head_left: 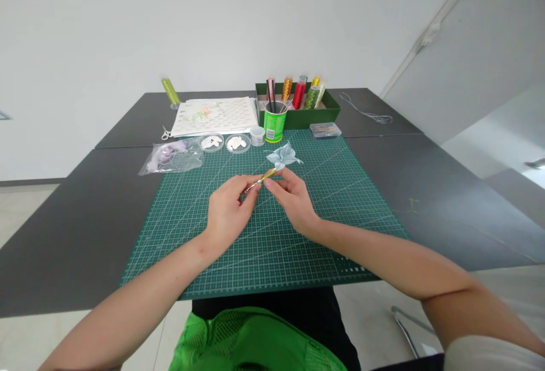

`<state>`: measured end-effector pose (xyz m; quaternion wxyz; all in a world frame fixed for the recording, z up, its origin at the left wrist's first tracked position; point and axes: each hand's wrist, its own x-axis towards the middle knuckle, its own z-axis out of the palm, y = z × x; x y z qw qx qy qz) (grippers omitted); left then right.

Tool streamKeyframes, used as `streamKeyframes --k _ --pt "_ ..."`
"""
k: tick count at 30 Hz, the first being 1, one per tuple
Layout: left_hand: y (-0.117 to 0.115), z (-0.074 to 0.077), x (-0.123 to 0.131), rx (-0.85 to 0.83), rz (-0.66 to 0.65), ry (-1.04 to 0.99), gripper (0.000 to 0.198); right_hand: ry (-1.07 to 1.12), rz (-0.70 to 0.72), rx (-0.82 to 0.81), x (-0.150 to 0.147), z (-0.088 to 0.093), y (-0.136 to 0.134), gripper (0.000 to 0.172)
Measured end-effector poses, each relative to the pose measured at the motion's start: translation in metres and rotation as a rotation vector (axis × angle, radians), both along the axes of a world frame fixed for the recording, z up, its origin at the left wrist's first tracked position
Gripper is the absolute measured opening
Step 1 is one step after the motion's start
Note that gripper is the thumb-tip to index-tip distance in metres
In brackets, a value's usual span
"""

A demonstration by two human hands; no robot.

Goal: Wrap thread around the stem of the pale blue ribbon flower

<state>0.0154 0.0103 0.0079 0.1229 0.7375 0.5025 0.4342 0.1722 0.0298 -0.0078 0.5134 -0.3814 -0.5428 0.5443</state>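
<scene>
A pale blue artificial flower (283, 156) with pointed petals is held up over the green cutting mat (238, 269). Its stem (268, 175) slants down to the left, yellow-green near the bloom and silvery at the lower end. My left hand (230, 205) pinches the silvery lower part between thumb and fingers. Just below the petals, my right hand (293, 196) has its thumb and fingertips closed on the yellow-green part. The fingertips of both hands nearly meet, and the palms hide whatever lies beneath them.
Behind the hands stand a green can (275, 126) of tools, two dishes of white pieces (237, 143), a small round container (257, 135) and a plastic bag (172, 156). Farther back are a green box (330, 114) of thread spools, patterned sheets (238, 111) and small scissors (166, 133).
</scene>
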Motion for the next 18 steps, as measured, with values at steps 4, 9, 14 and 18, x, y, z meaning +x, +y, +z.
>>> streamKeyframes --k 4,9,14,18 --pt "0.000 0.000 0.002 -0.148 0.051 -0.090 0.019 0.011 -0.086 -0.038 -0.005 0.001 -0.002 0.035" --pt "0.006 -0.002 0.000 -0.315 -0.028 -0.176 0.022 0.052 -0.058 -0.101 -0.001 0.005 0.004 0.039" --pt "0.020 -0.008 -0.003 -0.824 -0.395 -0.522 0.051 0.029 0.054 -0.094 0.004 0.010 0.009 0.042" --pt "0.022 -0.008 -0.004 -0.916 -0.483 -0.662 0.051 0.020 0.063 -0.085 0.005 0.012 0.010 0.043"
